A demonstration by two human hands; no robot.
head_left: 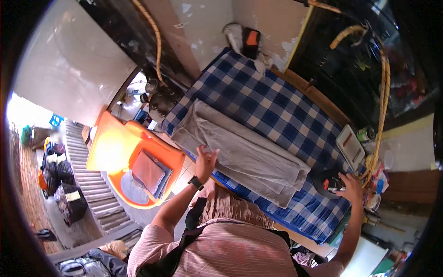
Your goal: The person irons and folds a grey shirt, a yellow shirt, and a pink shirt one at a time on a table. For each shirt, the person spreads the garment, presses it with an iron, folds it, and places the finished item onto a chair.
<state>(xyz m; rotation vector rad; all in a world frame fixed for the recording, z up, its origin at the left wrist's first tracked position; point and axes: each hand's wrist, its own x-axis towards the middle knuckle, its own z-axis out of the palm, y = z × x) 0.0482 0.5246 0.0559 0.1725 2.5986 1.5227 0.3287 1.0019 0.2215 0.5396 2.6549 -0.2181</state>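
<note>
A folded grey cloth [251,150] lies lengthwise over a blue-and-white checked cloth [277,104] that covers the table. My left hand [206,162], with a dark watch at the wrist, is at the near left edge of the grey cloth; its fingers are apart and hold nothing. Beyond the right end of the grey cloth sits what looks like a black clothes iron [319,182], with red and silvery parts on top. My right hand [352,188] is at its right side, thumb and fingers curled around that part. The fingers partly cover it.
An orange plastic chair [120,187] with folded cloths [148,171] stands at the left. A pale tray-like item [350,146] and a green can [366,134] are at the right edge. A yellow braided cord [384,92] hangs there. Dark pots [162,99] stand behind the chair.
</note>
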